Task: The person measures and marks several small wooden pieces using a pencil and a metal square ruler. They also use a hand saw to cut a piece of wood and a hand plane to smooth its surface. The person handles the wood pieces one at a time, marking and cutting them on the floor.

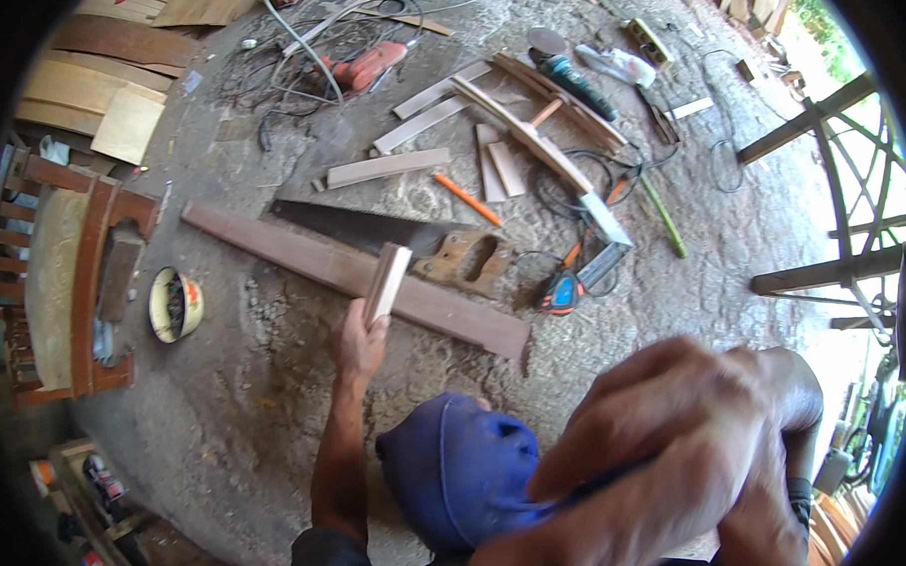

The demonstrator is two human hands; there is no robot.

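My left hand (359,342) is closed around the lower end of a short, pale strip of grooved wood molding (387,281). The strip stands tilted over a long reddish-brown board (304,262) that lies across the ground. Just beyond the board rests a handsaw (375,226) with a worn wooden handle (471,261). My right hand (667,430) is raised close to the camera, large and smeared by motion. Its fingers cannot be made out clearly, nor can anything in them. Below, between my arms, blue cloth (452,468) shows.
Ahead lie an orange pencil (468,200), a tape measure (561,291), cut wood strips (389,168), a green angle grinder (575,83) and a red power tool (366,65) among cables. A bowl (176,305) and carved wooden furniture (94,270) stand left; a dark wooden frame (838,267) stands right.
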